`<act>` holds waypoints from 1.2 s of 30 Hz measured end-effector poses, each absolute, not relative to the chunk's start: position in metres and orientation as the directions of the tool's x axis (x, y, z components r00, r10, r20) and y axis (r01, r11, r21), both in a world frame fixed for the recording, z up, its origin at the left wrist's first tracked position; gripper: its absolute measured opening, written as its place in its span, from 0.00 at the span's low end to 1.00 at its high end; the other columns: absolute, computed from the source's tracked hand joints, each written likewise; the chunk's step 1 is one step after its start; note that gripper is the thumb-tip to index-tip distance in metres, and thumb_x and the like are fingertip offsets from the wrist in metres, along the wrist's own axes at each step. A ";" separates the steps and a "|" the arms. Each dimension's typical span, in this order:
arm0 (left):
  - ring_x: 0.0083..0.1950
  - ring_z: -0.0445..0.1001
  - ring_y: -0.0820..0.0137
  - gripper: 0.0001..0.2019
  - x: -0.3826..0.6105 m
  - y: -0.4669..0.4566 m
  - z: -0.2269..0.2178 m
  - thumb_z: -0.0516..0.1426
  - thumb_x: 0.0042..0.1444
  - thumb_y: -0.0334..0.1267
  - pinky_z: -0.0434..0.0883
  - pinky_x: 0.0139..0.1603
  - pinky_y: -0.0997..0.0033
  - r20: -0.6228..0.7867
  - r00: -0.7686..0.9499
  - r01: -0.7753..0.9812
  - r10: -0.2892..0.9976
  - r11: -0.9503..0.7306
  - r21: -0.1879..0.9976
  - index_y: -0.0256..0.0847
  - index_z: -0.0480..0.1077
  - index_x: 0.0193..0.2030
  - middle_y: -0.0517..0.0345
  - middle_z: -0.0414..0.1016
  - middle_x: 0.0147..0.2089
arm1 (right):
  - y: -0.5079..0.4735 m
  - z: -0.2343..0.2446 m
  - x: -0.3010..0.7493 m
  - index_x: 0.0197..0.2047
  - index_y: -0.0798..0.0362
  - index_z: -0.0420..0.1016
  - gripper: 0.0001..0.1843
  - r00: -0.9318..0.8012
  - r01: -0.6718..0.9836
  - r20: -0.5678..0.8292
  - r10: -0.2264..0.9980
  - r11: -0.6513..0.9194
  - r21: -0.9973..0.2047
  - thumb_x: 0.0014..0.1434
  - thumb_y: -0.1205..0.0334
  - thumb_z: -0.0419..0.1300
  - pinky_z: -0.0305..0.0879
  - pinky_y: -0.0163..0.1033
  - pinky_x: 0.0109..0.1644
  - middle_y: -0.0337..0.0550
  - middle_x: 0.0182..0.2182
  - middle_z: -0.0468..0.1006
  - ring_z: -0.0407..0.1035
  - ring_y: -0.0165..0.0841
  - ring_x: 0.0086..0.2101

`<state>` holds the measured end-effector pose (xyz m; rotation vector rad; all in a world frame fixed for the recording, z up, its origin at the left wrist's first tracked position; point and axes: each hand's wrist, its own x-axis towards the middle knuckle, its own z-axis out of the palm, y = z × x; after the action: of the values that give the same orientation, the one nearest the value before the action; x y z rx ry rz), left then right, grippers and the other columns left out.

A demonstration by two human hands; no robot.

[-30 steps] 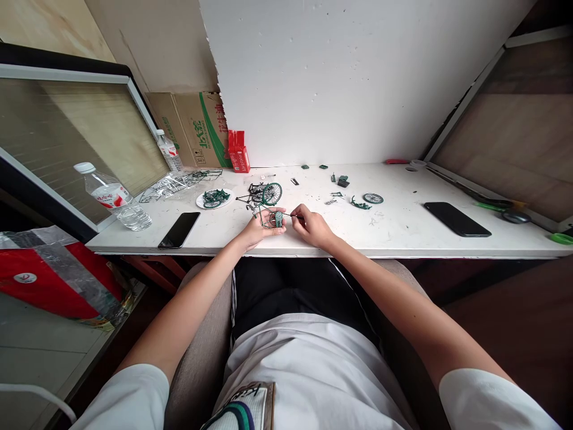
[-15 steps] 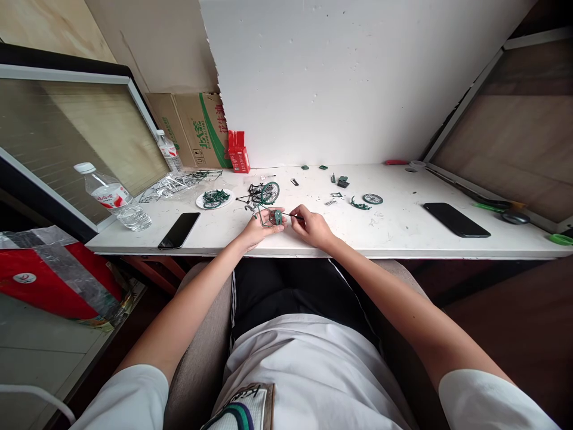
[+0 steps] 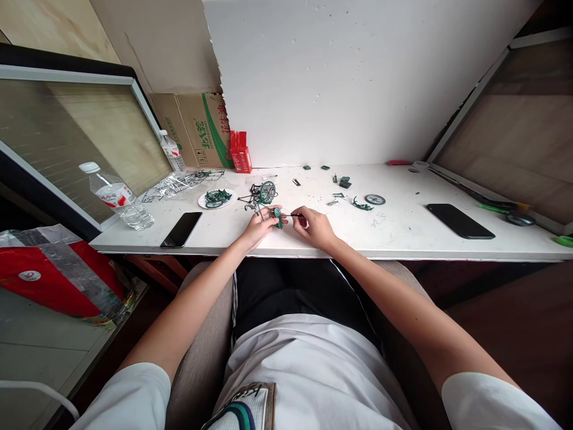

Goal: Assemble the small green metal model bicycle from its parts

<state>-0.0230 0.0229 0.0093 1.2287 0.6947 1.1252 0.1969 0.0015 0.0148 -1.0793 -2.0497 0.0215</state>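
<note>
My left hand [image 3: 257, 232] grips a small green model bicycle [image 3: 278, 218] just above the front of the white table [image 3: 215, 239]. The bicycle's spoked wheel [image 3: 267, 192] points away from me, and fingers hide part of the frame. In my right hand [image 3: 314, 226] a thin dark rod-like tool [image 3: 293, 215], much like a small screwdriver, is pinched between thumb and fingers. Its tip points left and reaches the green part by my left fingertips; whether it touches cannot be made out. Thin black parts [image 3: 245, 198] show just behind the left hand.
Left of the hands are a white plate [image 3: 230, 200] with green parts, a phone [image 3: 181, 230] and water bottles [image 3: 117, 194]. To the right lie a loose wheel [image 3: 375, 199], a curved green piece [image 3: 362, 205] and another phone [image 3: 459, 220]. A red box [image 3: 241, 156] stands behind.
The model bicycle has turned in my left hand, so its wheel looks narrower and the green part is tilted differently. My right hand keeps the tool against nearly the same spot.
</note>
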 end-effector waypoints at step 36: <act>0.59 0.82 0.59 0.20 -0.017 0.028 -0.009 0.61 0.63 0.31 0.74 0.68 0.48 0.408 0.300 -0.057 0.862 -0.411 0.910 0.36 0.69 0.61 0.42 0.83 0.54 | 0.010 0.003 0.205 0.57 0.51 0.80 0.15 -0.510 0.716 0.609 0.608 0.692 -0.091 0.74 0.66 0.55 0.59 0.36 0.33 0.45 0.38 0.87 0.77 0.34 0.31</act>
<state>-0.0168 0.0280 -0.0090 1.6509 0.7447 1.2579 0.2050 0.0103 0.0033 -1.0095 -2.2794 -0.2272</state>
